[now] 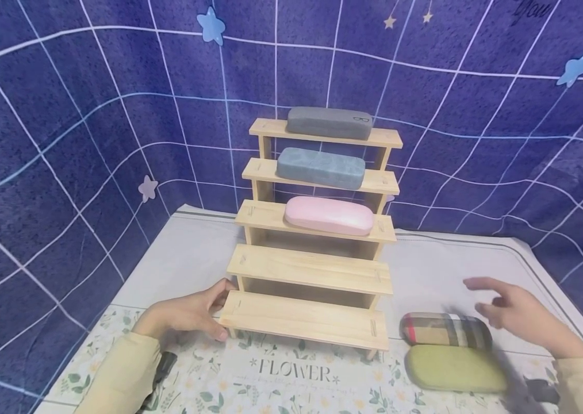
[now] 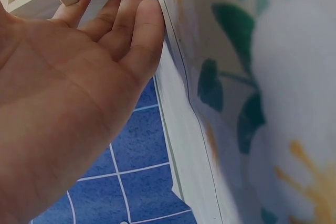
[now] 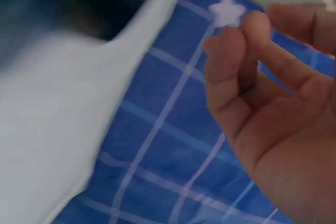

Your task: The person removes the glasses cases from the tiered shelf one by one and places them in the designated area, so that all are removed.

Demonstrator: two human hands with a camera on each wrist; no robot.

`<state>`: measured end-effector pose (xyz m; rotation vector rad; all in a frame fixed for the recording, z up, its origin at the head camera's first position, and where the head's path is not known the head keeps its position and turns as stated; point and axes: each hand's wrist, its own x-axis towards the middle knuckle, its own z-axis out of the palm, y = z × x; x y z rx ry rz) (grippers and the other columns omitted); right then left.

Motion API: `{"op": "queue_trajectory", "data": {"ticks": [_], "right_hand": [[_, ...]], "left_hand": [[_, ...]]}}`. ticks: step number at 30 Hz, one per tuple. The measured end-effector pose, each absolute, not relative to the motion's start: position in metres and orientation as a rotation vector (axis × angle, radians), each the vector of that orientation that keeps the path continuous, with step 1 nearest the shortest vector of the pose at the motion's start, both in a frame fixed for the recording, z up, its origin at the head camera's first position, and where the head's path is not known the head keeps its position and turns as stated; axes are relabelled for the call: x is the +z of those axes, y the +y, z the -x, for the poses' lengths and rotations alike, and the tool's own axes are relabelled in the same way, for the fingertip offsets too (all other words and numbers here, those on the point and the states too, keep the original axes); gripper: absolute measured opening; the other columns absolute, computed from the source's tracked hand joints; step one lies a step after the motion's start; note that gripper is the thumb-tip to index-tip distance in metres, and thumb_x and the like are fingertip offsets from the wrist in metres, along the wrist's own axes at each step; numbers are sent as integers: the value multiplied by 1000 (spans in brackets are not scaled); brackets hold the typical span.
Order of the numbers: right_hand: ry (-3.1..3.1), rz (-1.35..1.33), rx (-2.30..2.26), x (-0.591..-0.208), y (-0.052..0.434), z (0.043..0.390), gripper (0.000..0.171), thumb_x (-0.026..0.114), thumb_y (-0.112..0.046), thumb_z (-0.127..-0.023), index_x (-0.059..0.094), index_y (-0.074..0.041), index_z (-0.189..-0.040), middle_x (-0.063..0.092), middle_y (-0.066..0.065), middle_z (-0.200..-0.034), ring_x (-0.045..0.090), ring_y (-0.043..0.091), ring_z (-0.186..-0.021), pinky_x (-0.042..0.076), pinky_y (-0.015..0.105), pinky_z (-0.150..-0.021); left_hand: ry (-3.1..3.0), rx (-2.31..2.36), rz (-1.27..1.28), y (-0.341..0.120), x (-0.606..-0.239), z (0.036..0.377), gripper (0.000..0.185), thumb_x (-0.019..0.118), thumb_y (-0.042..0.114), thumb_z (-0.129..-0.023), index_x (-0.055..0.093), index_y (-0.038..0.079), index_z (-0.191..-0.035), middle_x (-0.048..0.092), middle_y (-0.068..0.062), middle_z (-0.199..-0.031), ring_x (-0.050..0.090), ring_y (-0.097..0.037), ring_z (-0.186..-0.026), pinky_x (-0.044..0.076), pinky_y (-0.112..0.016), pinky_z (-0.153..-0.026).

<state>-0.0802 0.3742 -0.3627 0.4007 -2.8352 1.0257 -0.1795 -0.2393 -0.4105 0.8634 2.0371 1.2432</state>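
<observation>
the right hand point(image 1: 516, 313) hovers with fingers loosely spread and holding nothing, just above the right end of the plaid glasses case point(image 1: 445, 330), which lies on the floral table cover point(image 1: 291, 379) at about four o'clock from the wooden stepped rack point(image 1: 312, 253). an olive case point(image 1: 456, 368) sits touching it at six o'clock. the left hand point(image 1: 188, 315) rests relaxed against the left end of the rack's bottom step, fingers straight, gripping nothing. the plaid case looks like a hard shell under fabric — probably light, stiff and not slippery, so a grasp across its long sides near the middle should carry it level. the rounded ends would likely roll in the fingers.
</observation>
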Motion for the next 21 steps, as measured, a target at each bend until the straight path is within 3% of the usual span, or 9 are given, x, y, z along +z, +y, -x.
{"op": "queue_trajectory", "data": {"ticks": [3,6,10,15,18,21], "right_hand": [[-2741,-412,986,-339,349,90,38,67,2,-91,62,-3,-128,68,-12,-83,56,11,-53,48,27,-49],[-2630,-450,1011,-320,321,101,37,67,3,-91,65,-5,-127,69,-15,-100,61,13,-58,50,25,-53],[-2546,-462,1050,-301,287,116,38,66,1,-92,66,-9,-129,67,-21,-108,65,13,-64,48,22,-57],[-2507,-487,1091,-289,250,136,42,70,-4,-93,65,-10,-134,72,-2,-102,65,13,-69,49,23,-59],[-2538,-468,1044,-286,231,147,45,75,-13,-92,63,-11,-135,71,7,-94,63,17,-70,49,27,-56],[-2594,-449,980,-287,217,160,53,78,-23,-90,61,-9,-138,70,8,-97,61,20,-73,48,30,-56]], "left_hand": [[2042,1232,-857,-239,-410,180,79,85,15,-75,35,3,-136,53,-14,-139,42,-40,-136,20,-63,-115],[2040,1230,-858,-241,-410,179,79,84,16,-77,35,3,-137,50,-15,-141,38,-42,-138,21,-61,-116],[2021,1247,-863,-242,-411,181,77,83,19,-81,36,5,-139,47,-14,-144,35,-42,-140,22,-59,-117],[1932,1305,-876,-245,-412,183,74,79,16,-84,35,2,-142,47,-17,-145,37,-41,-140,22,-57,-117],[1886,1342,-878,-246,-413,183,74,77,13,-86,31,1,-143,49,-20,-142,45,-39,-134,33,-45,-114],[1847,1378,-875,-247,-415,183,75,76,9,-87,28,0,-144,49,-23,-140,50,-37,-130,41,-34,-108]]}}
